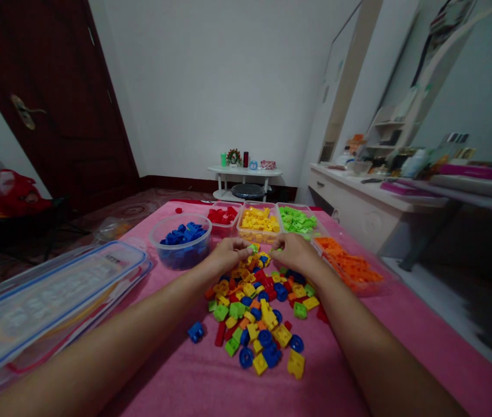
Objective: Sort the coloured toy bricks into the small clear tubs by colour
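Observation:
Beyond a mixed pile of toy building blocks (267,313), both arms reach out over the pink cloth. My left hand (230,253) is closed, its fingertips pinching a small light-green block (253,248). Across a narrow gap, my right hand (294,253) is closed too, with a bit of green block (278,250) showing at its fingertips; most of that piece is hidden. Just past the hands stand clear tubs of yellow blocks (260,219), green blocks (297,220) and red blocks (223,215).
A round tub of blue blocks (184,234) stands left, a box of orange blocks (350,260) right. Container lids (55,301) lie at the left edge. One blue block (195,332) sits apart from the pile. A white dresser (359,202) is at the right.

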Demonstrator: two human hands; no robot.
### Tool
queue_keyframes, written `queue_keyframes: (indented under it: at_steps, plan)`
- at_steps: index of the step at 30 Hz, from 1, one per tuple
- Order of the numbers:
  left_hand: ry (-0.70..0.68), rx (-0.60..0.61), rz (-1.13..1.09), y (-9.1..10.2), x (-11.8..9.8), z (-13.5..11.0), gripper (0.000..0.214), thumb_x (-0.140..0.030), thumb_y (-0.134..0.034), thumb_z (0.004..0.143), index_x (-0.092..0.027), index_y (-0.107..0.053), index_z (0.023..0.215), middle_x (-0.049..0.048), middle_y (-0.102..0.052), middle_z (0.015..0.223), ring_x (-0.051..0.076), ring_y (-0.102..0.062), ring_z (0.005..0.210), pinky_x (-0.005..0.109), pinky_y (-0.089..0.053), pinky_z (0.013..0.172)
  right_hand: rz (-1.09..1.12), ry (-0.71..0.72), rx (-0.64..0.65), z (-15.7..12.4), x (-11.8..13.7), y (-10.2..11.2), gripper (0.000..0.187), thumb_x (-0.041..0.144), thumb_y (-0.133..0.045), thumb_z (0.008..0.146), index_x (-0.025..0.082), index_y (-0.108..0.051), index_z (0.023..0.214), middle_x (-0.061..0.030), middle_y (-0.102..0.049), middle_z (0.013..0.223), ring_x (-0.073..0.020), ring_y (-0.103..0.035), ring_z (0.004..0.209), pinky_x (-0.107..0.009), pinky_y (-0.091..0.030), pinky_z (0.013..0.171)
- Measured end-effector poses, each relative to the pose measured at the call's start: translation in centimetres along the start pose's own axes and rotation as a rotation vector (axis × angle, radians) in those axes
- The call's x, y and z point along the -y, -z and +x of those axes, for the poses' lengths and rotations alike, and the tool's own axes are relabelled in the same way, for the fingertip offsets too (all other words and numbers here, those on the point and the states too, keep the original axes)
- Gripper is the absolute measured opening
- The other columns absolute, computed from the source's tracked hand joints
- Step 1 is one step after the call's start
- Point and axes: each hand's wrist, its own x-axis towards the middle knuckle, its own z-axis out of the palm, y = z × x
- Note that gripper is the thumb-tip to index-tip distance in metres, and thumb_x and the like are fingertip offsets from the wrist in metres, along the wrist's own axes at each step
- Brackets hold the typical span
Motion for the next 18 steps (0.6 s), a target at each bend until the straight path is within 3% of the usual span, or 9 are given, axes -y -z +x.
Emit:
queue_keyframes:
  at_steps: [3,5,8,11,15,18]
  plan:
    - [-0.002,0.002,-0.136,-0.3,0.0,-0.2,0.017,-0.026,-0.068,0.072,-0.012,-0.063,0.080,-0.0029,-0.059,0.062,0.006,-0.051,0.051,0.017,-0.036,0.049,0.306,0.111,0.003,0.0,0.8,0.5,0.016,0.029,-0.062,0.070,0.017,-0.068,0.078,-0.0020,-0.067,0.072,-0.0132,-0.060,0.065,-0.021,-0.042,0.056]
    - [-0.011,0.023,-0.211,-0.4,0.3,-0.1,0.019,-0.028,-0.070,0.071,-0.012,-0.062,0.079,-0.0021,-0.061,0.064,0.007,-0.055,0.054,0.017,-0.038,0.051,0.486,0.119,0.051,-0.3,1.6,0.3,0.025,0.029,-0.060,0.073,0.016,-0.064,0.094,-0.0010,-0.066,0.072,-0.0107,-0.058,0.057,-0.019,-0.043,0.050]
    - [-0.027,0.046,-0.203,-0.5,1.0,-0.1,0.021,-0.031,-0.068,0.073,-0.012,-0.061,0.074,-0.0021,-0.060,0.059,0.005,-0.051,0.049,0.016,-0.034,0.048,0.618,0.087,0.185,-0.8,2.7,-0.5,0.036,0.030,-0.056,0.079,0.017,-0.057,0.112,-0.0001,-0.066,0.070,-0.0109,-0.059,0.048,-0.020,-0.045,0.044]
    - [-0.047,0.048,-0.143,-0.4,1.3,-0.3,0.026,-0.036,-0.064,0.076,-0.012,-0.060,0.067,-0.0022,-0.058,0.055,0.005,-0.047,0.045,0.016,-0.031,0.045,0.669,0.083,0.263,-1.2,3.3,-1.3,0.027,0.028,-0.054,0.081,0.019,-0.059,0.106,-0.0006,-0.068,0.070,-0.0129,-0.063,0.052,-0.021,-0.049,0.046]
    - [-0.124,-0.061,-0.110,0.1,0.9,-0.6,0.022,-0.034,-0.063,0.075,-0.012,-0.064,0.076,0.0001,-0.062,0.060,0.009,-0.054,0.051,0.017,-0.036,0.046,0.721,0.078,0.182,-1.0,3.2,-1.8,0.021,0.027,-0.054,0.081,0.019,-0.061,0.099,0.0025,-0.063,0.058,-0.0142,-0.063,0.048,-0.021,-0.048,0.043]
    - [-0.203,-0.192,-0.117,0.7,0.5,-0.6,0.021,-0.025,-0.061,0.074,-0.011,-0.067,0.088,0.0026,-0.066,0.069,0.011,-0.058,0.059,0.018,-0.041,0.050,0.721,-0.019,0.057,0.2,2.0,-1.2,0.023,0.023,-0.057,0.079,0.017,-0.060,0.101,0.0046,-0.059,0.053,-0.0125,-0.060,0.043,-0.018,-0.045,0.038]
